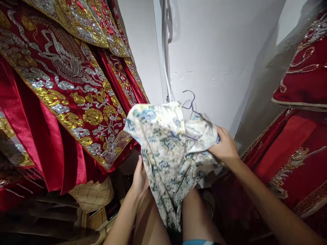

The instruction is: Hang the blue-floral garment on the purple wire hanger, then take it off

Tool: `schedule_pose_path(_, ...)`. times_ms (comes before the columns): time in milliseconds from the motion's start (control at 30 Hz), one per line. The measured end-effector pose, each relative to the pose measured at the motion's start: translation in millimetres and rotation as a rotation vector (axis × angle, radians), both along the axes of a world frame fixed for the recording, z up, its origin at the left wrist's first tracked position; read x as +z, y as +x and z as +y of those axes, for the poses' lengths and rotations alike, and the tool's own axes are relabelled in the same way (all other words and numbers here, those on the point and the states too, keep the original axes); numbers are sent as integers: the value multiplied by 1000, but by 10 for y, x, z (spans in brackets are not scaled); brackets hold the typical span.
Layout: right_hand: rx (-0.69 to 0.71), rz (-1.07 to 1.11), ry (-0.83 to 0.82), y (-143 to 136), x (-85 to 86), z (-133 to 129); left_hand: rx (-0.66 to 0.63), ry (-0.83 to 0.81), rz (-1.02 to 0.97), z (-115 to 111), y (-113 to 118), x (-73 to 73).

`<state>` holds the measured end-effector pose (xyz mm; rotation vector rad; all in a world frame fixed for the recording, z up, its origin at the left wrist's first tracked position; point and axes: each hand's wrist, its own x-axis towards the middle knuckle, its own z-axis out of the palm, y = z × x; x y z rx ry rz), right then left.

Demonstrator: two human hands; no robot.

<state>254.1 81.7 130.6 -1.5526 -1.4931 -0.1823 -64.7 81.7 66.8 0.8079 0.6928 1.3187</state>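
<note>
Hanger [191, 106] partly inside floral garment [163, 146], right hand [225, 144] clasped on it, left hand [140, 177] against it, grip unclear.

Floral garment [163, 143], purple hanger [193, 98] partly inside, left hand [140, 175] at garment's side, partly hidden, right hand [225, 144] gripping it by pale-lined opening, sequined red robe [94, 102] at left, red clothes [278, 149] at right, white wall [212, 51] behind

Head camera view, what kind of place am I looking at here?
Likely a clothes storage or dressing corner, perhaps for ceremonial wear. A red garment with gold and silver embroidery is on the left, a beaded red garment on the right, and a floral garment with a purple hanger between them.
</note>
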Motion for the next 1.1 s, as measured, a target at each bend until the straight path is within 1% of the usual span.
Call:
schedule_pose_path(67, 0, -24, 0, -24, 196, 46, 67, -77, 50, -77, 40, -111)
schedule_pose_path(133, 49, -90, 5, -110, 326, 61, 149, -93, 162, -141, 114, -290)
schedule_pose_path(200, 129, -173, 24, -189, 345, 47, 219, -54, 280, -192, 218, -513)
schedule_pose_path(233, 177, -204, 37, -210, 308, 29, 255, -49, 322, -220, 276, -631)
schedule_pose_path(267, 218, -216, 48, -219, 239, 0, 298, -65, 344, -254, 336, -746)
schedule_pose_path(333, 271, -167, 57, -226, 15, -99, 380, -154, 330, -348, 452, -957)
schedule_pose_path(400, 337, -3, 28, -278, -302, -273, 425, -266, 266, -473, 555, -1120)
schedule_pose_path(467, 463, 267, -87, -428, -669, -511, 410, -353, 197, -607, 642, -1222)
schedule_pose_path(533, 601, 587, -371, -662, -1020, -741, 355, -372, 173, -723, 703, -1263)
schedule_pose_path(567, 647, 722, -494, -788, -1163, -825, 322, -348, 184, -768, 720, -1265)
schedule_pose_path(600, 636, 810, -535, -906, -1270, -876, 293, -307, 207, -802, 728, -1256)
schedule_pose_path(633, 607, 856, -542, -1006, -1334, -892, 268, -257, 236, -827, 726, -1240)
schedule_pose_path(667, 624, 885, -557, -1083, -1352, -875, 245, -204, 265, -842, 717, -1218)
schedule_pose_path(700, 621, 894, -546, -1134, -1328, -831, 224, -161, 288, -851, 704, -1194)
schedule_pose_path(767, 613, 842, -514, -1171, -1198, -705, 181, -112, 318, -858, 681, -1149)
schedule_pose_path(833, 588, 744, -472, -1160, -1048, -602, 149, -110, 335, -867, 681, -1118)
schedule_pose_path(900, 588, 692, -438, -1148, -967, -582, 150, -117, 356, -887, 710, -1101)
schedule_pose_path(967, 576, 750, -398, -1155, -984, -637, 164, -111, 380, -915, 747, -1093)
schedule_pose_path(1033, 540, 851, -370, -1171, -1067, -711, 170, -76, 405, -940, 766, -1091)
schedule_pose_path(1100, 499, 901, -381, -1189, -1160, -743, 165, -22, 433, -949, 758, -1100)
